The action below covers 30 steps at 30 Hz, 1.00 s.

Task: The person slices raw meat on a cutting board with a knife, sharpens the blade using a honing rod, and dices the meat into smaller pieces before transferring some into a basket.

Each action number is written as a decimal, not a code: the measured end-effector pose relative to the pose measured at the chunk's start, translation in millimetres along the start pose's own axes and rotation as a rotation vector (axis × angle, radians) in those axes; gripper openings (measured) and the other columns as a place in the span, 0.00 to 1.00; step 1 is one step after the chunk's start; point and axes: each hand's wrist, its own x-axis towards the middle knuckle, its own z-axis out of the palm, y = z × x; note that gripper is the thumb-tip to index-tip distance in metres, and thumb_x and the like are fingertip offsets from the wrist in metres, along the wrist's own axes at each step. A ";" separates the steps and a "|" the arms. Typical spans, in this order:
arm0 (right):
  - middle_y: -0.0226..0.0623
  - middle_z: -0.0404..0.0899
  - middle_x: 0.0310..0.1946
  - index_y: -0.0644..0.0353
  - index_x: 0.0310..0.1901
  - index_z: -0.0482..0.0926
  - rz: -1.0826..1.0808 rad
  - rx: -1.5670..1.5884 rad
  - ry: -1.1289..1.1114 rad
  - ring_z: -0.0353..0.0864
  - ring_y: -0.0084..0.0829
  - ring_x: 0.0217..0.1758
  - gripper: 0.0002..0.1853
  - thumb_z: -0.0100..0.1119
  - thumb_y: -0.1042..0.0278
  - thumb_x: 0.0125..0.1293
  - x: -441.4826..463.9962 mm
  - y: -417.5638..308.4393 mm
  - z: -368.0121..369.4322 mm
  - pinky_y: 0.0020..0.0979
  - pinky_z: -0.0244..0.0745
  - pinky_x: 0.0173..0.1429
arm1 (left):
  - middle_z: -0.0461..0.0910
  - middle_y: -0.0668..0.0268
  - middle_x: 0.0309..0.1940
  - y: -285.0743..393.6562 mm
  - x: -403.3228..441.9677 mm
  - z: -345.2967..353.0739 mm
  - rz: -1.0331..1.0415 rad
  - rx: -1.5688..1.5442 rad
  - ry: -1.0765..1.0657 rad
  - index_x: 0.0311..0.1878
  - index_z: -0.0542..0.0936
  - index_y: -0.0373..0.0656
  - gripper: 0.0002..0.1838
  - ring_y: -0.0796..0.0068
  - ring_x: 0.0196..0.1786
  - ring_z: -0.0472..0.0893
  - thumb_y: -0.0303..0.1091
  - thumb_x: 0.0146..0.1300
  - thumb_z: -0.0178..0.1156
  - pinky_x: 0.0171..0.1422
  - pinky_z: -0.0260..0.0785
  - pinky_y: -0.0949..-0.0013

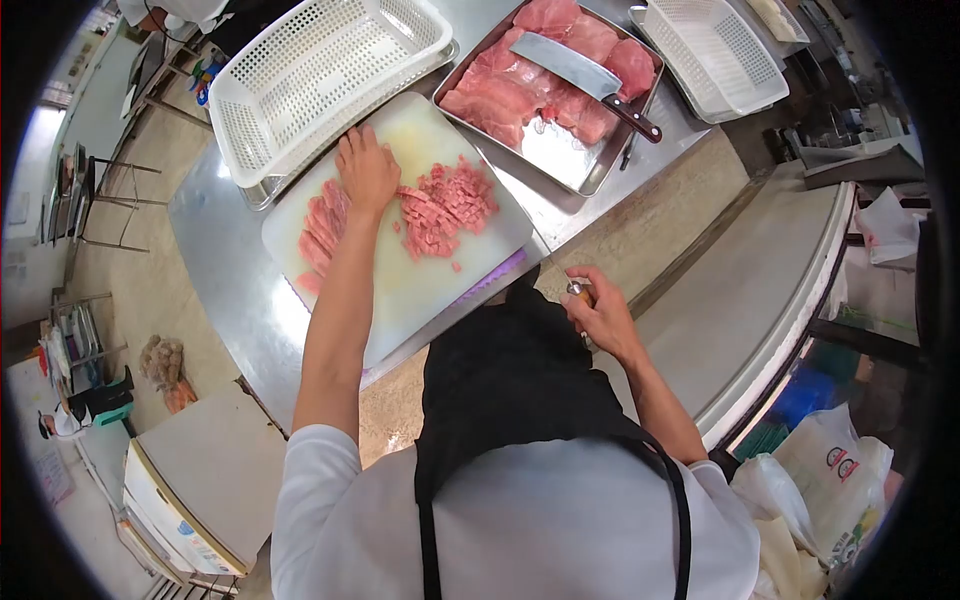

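Note:
My left hand (368, 172) rests on the white cutting board (400, 290), fingers stretched toward its far edge, beside a row of pink meat strips (322, 230). A heap of diced meat (447, 208) lies to the right of that hand. Off the board's right corner, my right hand (603, 315) is closed around the handle of a knife (578, 291). Its thin blade, seen nearly edge-on, points up and left toward the board. Part of the handle is hidden by my fingers.
Beyond the board stand a white perforated basket (330, 85) and a metal tray (570, 160) of large meat pieces (550, 85), with a cleaver (565, 65) across it. Another white basket (715, 60) is at the far right. The metal table (215, 240) extends left.

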 end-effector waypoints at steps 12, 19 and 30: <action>0.44 0.80 0.27 0.64 0.58 0.77 -0.156 -0.212 0.010 0.80 0.35 0.30 0.19 0.67 0.62 0.72 16.3 -16.5 2.4 0.37 0.75 0.39 | 0.75 0.57 0.66 -7.1 11.4 6.1 -0.101 -0.087 -0.120 0.68 0.75 0.43 0.28 0.47 0.68 0.70 0.38 0.64 0.65 0.70 0.61 0.42; 0.56 0.82 0.29 0.64 0.58 0.74 -0.279 -0.354 0.016 0.83 0.60 0.35 0.19 0.64 0.63 0.72 11.0 -16.9 21.7 0.51 0.76 0.40 | 0.75 0.53 0.68 -16.8 1.3 2.7 -0.019 -0.253 -0.089 0.67 0.76 0.41 0.26 0.41 0.70 0.69 0.37 0.67 0.63 0.73 0.61 0.39; 0.56 0.81 0.27 0.63 0.56 0.73 -0.295 -0.383 -0.061 0.82 0.61 0.32 0.16 0.62 0.64 0.73 -6.7 -37.9 26.8 0.51 0.75 0.38 | 0.46 0.43 0.84 88.2 -136.8 -103.8 0.233 -0.362 -0.342 0.83 0.55 0.38 0.53 0.31 0.84 0.46 0.54 0.63 0.70 0.82 0.40 0.27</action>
